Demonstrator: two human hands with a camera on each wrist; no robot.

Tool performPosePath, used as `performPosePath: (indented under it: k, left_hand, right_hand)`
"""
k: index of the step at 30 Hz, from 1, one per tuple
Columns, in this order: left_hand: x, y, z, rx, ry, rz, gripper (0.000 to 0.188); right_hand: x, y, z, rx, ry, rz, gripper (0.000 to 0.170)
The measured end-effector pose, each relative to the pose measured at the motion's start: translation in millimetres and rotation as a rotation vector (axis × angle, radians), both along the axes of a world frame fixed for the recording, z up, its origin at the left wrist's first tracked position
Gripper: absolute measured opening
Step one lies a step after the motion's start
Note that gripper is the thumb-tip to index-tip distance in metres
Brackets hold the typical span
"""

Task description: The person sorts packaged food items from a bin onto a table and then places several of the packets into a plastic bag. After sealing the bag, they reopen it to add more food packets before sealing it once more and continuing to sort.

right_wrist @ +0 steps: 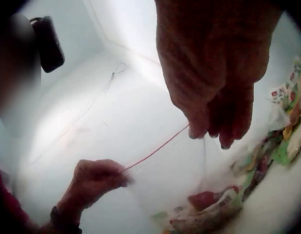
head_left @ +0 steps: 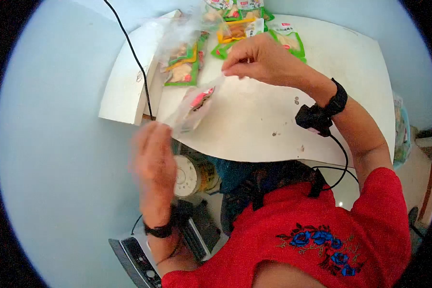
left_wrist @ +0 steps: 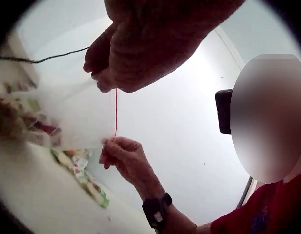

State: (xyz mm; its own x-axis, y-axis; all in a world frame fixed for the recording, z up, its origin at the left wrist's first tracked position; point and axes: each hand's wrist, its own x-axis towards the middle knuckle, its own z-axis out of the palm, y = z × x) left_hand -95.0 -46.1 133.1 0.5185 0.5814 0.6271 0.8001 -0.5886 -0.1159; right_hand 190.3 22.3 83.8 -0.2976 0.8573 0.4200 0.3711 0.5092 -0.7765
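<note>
A clear plastic bag [head_left: 185, 120] is stretched between the two hands above the white table [head_left: 254, 115]. Its mouth edge shows as a thin red line [left_wrist: 116, 112] in the left wrist view. Low in the bag lies something with red and dark patches [head_left: 200, 99]. At one top corner, the left hand [head_left: 153, 161], blurred in the head view, pinches the edge between thumb and fingers. The right hand [head_left: 266, 60] pinches the other corner, farther over the table. In the right wrist view the red line runs taut from hand to hand.
Several green- and yellow-edged food packets [head_left: 235, 31] lie toward the back of the table. More packets [head_left: 181, 72] sit under clear plastic at its left side. A black cable [head_left: 134, 55] hangs down the left. Below the table edge stands a tub with a round pale lid [head_left: 185, 176].
</note>
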Motion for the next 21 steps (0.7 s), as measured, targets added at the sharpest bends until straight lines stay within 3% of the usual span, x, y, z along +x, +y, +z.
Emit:
performPosePath:
  k: [1,4,8,10,16,21]
  left_hand:
    - [2.4,1.4,17.4,0.022,0.003,0.023,0.018]
    - [5.1,4.1,63.0,-0.017,-0.004,0.053,0.009]
    - [4.1,14.3,89.5,-0.082,-0.141,-0.055,0.007]
    - [1.3,14.7,91.5,-0.258,-0.223,-0.019,0.008]
    - [1.2,28.0,61.7,-0.561,-0.449,-0.098,0.006]
    - [9.4,30.5,57.2,-0.596,-0.558,-0.072,0.012]
  right_hand:
    - [-1.2,1.8,5.2,0.209,0.008,-0.022,0.009]
    - [-5.1,1.2,31.8,0.321,0.091,-0.093,0.009]
    - [-4.9,-1.6,62.7,0.224,0.345,-0.052,0.015]
    - [2.7,-18.0,78.6,0.165,0.341,-0.031,0.011]
    - [11.2,-24.9,61.6,0.035,0.428,-0.018,0.015]
    - [17.9,-22.0,49.8,-0.084,0.510,0.002,0.016]
